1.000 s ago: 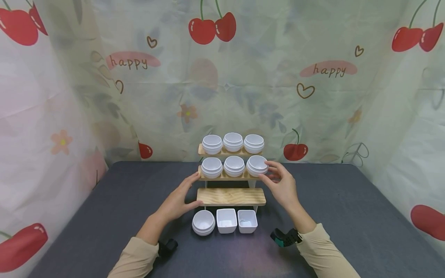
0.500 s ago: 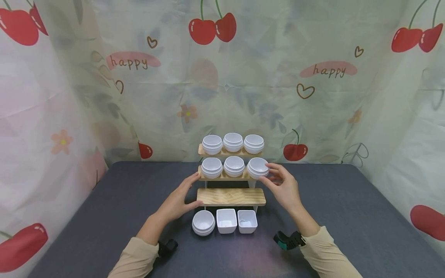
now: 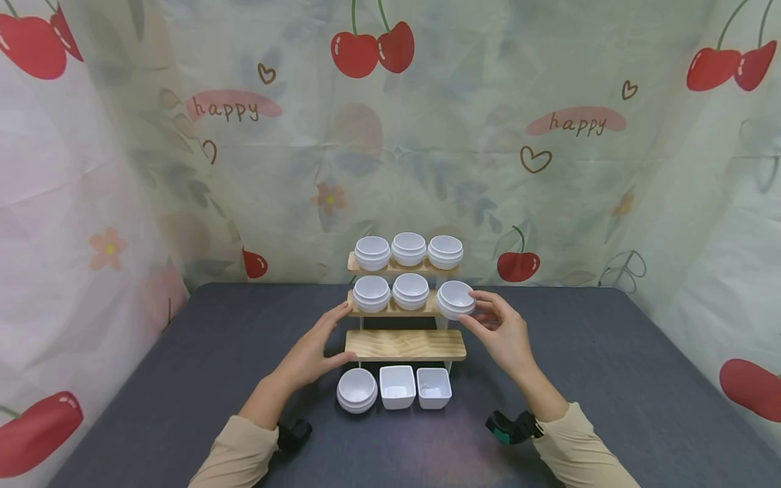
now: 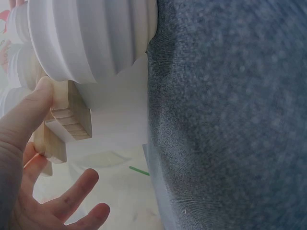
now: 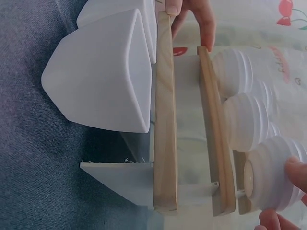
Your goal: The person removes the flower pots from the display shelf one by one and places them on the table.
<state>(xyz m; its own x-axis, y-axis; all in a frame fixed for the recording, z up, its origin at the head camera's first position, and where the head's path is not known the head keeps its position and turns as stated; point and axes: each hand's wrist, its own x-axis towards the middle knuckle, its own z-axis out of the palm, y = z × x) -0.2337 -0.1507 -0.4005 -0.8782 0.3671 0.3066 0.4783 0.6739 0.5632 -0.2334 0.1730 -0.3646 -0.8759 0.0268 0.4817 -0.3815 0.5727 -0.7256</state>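
A three-tier wooden rack (image 3: 405,344) stands on the dark table (image 3: 586,352). My right hand (image 3: 474,310) pinches a round white bowl (image 3: 454,298) at the right end of the middle shelf (image 3: 427,311), held just past the shelf's edge. In the right wrist view the same bowl (image 5: 271,184) hangs off the middle shelf (image 5: 216,139) between my fingertips (image 5: 295,170). My left hand (image 3: 338,334) rests with straight fingers against the rack's left end, and its thumb (image 4: 24,115) presses the wood (image 4: 72,117).
Two round bowls (image 3: 390,292) stay on the middle shelf and three (image 3: 409,249) on the top shelf. On the table in front are a round bowl (image 3: 356,390) and two square bowls (image 3: 416,388). Cherry-print cloth walls close in behind and on both sides.
My right hand has drawn the rightmost middle-shelf bowl a little right and down, off the shelf's end. The left hand has not moved.
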